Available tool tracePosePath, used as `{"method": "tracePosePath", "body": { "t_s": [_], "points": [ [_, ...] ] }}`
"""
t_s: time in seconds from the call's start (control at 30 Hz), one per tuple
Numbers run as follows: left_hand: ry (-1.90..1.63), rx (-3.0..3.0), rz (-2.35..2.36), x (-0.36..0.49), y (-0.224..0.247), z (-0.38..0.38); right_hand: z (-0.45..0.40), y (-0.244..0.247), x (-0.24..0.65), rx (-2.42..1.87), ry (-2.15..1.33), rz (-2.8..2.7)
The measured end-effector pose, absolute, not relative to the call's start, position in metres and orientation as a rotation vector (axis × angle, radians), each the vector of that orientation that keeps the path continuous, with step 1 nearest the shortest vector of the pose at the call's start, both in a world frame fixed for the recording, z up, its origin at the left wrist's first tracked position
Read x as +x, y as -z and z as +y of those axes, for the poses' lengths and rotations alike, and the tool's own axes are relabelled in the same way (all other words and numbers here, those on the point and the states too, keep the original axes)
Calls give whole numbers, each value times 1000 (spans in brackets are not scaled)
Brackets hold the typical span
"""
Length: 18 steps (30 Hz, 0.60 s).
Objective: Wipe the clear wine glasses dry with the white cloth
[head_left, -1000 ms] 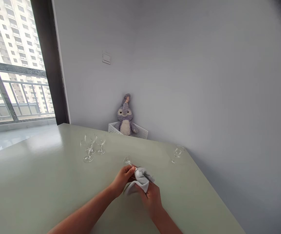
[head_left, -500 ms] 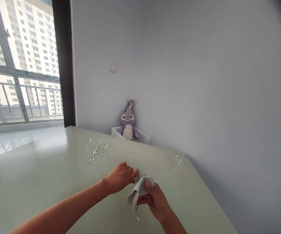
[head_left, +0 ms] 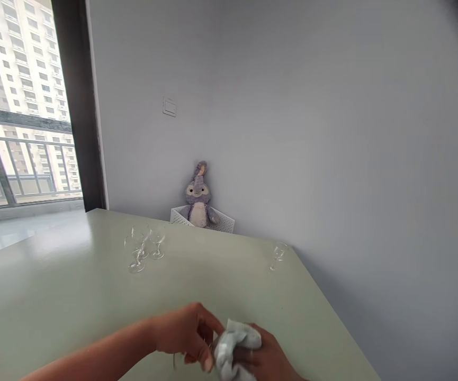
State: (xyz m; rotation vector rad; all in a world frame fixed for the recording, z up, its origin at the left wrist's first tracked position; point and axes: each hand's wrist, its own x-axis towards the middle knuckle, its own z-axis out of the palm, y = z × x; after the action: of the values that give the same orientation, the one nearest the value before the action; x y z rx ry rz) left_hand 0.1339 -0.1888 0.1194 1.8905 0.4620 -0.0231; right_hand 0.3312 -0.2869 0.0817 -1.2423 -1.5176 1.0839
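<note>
My left hand [head_left: 183, 330] is low in the middle, its fingers curled around what looks like a stemmed glass [head_left: 174, 361]. Only a thin clear edge and some glints of it show; the fingers and cloth hide the rest. A pale grey cloth [head_left: 239, 334] is bunched in my right hand [head_left: 270, 355], pressed up against the left fingers. On the table's left part stand three clear stemmed glasses [head_left: 136, 259] close together. Another clear stemmed glass [head_left: 278, 253] stands alone near the far right corner.
The pale green table [head_left: 93, 296] spreads under both hands, its right edge slanting toward me. Behind its far edge, a purple plush toy [head_left: 198, 198] sits in a white perforated basket [head_left: 225, 224]. A grey wall and a window border the table.
Both hands have come lower and nearer to me. The cloth, hanging loose before, is now bunched against the left fingers. The view has turned slightly right.
</note>
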Motion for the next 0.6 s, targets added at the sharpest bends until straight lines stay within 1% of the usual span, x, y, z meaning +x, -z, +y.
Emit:
{"method": "tracePosePath", "body": {
  "t_s": [0.07, 0.1, 0.27, 0.33, 0.4, 0.43, 0.53, 0.6],
  "points": [
    [177, 1792, 405, 131, -115, -190, -290, -72, 330, -1273, -1156, -1463],
    [157, 1842, 423, 130, -114, -192, -290, -66, 330, -1285, -1179, -1449],
    [-407, 2627, 660, 141, -114, -208, -290, -51, 331, -1303, -1078, -1317],
    [-408, 2774, 710, 142, -114, -213, -294, -52, 330, -1278, -1104, -1271],
    [-330, 2660, 755, 140, -114, -214, -299, -58, 327, -1292, -1086, -1382],
    [-268, 2513, 756, 138, -113, -212, -301, -63, 326, -1306, -1014, -1504],
    [-41, 1914, 670, 128, -108, -205, -302, -84, 332, -1210, -636, -2028],
    [21, 1607, 628, 122, -103, -198, -299, -96, 346, -1105, -382, -2286]
  ]
}}
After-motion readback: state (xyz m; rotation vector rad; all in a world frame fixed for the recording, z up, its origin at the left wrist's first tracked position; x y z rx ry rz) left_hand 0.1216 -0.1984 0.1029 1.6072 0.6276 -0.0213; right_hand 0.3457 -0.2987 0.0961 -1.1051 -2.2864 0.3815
